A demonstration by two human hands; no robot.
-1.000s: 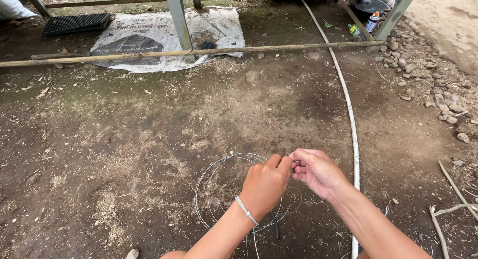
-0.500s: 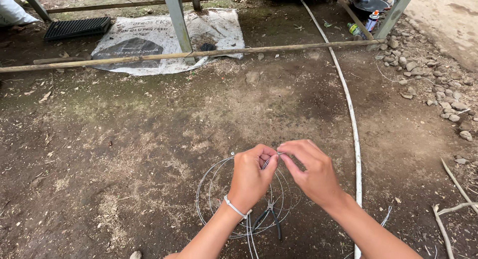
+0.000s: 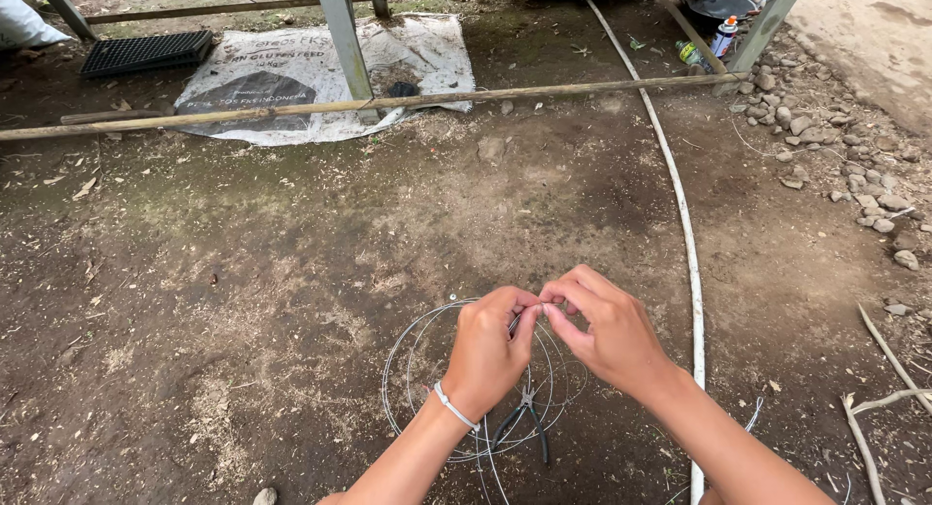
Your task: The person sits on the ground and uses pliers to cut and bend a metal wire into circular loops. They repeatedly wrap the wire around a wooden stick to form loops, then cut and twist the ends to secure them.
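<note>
Head view looked straight down on bare, dark soil, and both hands met over a coil of thin wire point(image 3: 427, 369) that lay in loose rings on the ground. The left hand point(image 3: 488, 354) was curled shut, thumb and fingers pinched on a strand of that wire; a pale band sat on its wrist. The right hand point(image 3: 607, 330) was closed the same way, its fingertips point(image 3: 553, 311) touching the left hand's — the two pinches met at one spot above the upper part of the coil. The strand itself was too fine to follow between the fingers.

A pair of dark-handled pliers point(image 3: 524, 418) lay inside the rings, just below the left hand. A white pipe point(image 3: 684, 243) ran along the ground beside the right forearm. Farther off a bamboo pole point(image 3: 388, 104) crossed the scene, with a printed sack point(image 3: 291, 78) spread flat behind it and a black plastic tray point(image 3: 146, 51) at its left — loose stones point(image 3: 835, 146) were scattered on the right.
</note>
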